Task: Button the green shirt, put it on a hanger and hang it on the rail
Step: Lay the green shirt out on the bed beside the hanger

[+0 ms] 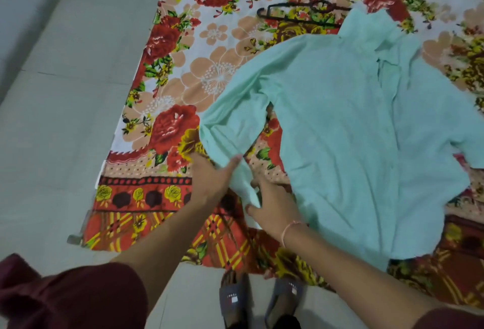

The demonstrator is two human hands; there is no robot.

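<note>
We have the green shirt [340, 124] spread on the floral sheet [167, 72], centre-right, with the hanger [301, 13] at upper centre. Our left hand [213, 179] and right hand [275, 211] each pinch its sleeve [230, 124] at lower centre. Tugging here could skew the front and misalign the buttons.

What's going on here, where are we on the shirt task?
A person stands over a floral sheet on the floor, with the green shirt spread flat on it. The left hand and right hand both hold the cuff end of one sleeve. A black hanger lies on the sheet beyond the collar, untouched, one end under the shirt. No rail is in view.
</note>
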